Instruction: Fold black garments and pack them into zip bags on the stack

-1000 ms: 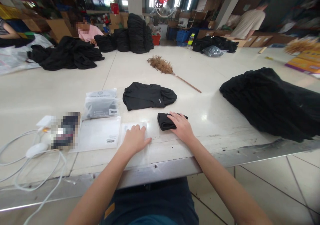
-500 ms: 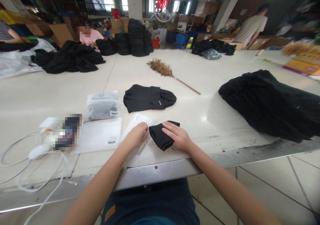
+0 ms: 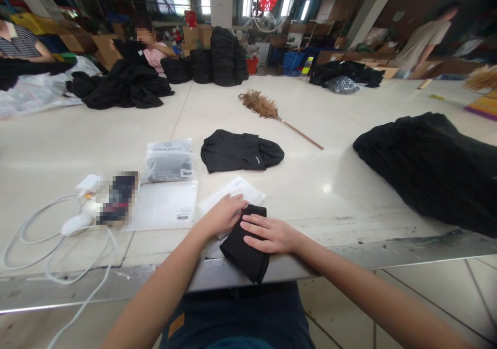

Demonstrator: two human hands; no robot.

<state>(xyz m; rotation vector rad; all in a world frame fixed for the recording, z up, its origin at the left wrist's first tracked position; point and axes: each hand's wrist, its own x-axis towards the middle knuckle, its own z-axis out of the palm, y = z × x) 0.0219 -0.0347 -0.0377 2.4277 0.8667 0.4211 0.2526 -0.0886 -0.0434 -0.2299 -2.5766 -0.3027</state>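
Head view looks down on the near edge of the desk (image 3: pixel 349 193), where both hands meet over a small folded black garment (image 3: pixel 245 245). It lies at an angle across the metal edge strip, its lower corner hanging just past the edge, so it needs a hand on it to stay flat. The right hand (image 3: pixel 267 233) does that: its fingers are spread and laid flat on top, pressing rather than gripping. The left hand (image 3: pixel 223 215) rests just beside it, fingers loosely curled at the garment's upper left corner and at the edge of a clear plastic bag (image 3: pixel 233 191) lying partly under the cloth; whether they pinch the bag I cannot tell. The garment looks matte, soft and thick, folded into a compact oblong with rounded ends. Farther back lie another black garment (image 3: pixel 240 151) and a packed bag (image 3: pixel 170 160).
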